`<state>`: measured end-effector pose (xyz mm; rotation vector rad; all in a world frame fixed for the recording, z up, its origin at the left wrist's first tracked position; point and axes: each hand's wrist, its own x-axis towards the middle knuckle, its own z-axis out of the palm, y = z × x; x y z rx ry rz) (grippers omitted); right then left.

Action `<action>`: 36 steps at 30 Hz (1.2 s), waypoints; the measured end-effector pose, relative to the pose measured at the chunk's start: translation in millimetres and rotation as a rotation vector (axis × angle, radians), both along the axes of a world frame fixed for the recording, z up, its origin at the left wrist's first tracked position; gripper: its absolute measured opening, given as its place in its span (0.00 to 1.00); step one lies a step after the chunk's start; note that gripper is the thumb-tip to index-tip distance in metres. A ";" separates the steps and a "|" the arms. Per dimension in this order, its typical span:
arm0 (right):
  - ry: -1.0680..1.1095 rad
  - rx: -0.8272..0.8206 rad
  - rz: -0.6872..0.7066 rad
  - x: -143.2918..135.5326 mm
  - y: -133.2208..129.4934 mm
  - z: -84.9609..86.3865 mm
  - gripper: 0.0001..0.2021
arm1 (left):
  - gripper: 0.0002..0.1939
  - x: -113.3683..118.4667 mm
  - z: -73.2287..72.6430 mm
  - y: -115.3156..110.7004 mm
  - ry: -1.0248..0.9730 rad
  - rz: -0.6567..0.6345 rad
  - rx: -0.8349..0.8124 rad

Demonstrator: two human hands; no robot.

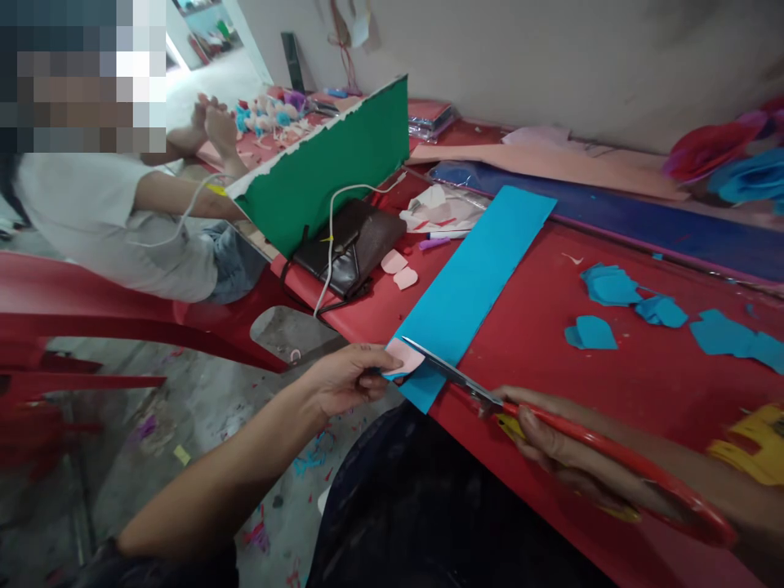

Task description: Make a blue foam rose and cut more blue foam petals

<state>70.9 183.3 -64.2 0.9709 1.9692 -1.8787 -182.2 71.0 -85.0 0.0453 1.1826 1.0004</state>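
Note:
My left hand (355, 380) pinches a pink petal-shaped paper (404, 357) against the near end of a long blue paper strip (483, 265). My right hand (551, 445) is wrapped round the handles of red-handled scissors (618, 457). Their metal blades point left and lie across the blue strip, with the tip beside the pink paper. Blue cut paper pieces (609, 285) lie on the right of the red table (532, 359). Two pink petals (405, 278) rest beyond the strip's near end, to its left.
A green board (336, 163) stands on the table behind a dark leather bag (352, 245) and a white cable. Yellow paper (756, 441) lies at the right. A person in a white shirt (104, 220) sits at the left beside a red chair (91, 286).

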 end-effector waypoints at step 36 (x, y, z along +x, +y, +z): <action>-0.041 -0.135 0.062 -30.5 -1.7 14.6 0.25 | 0.12 2.1 -3.2 -8.0 0.001 0.007 -0.009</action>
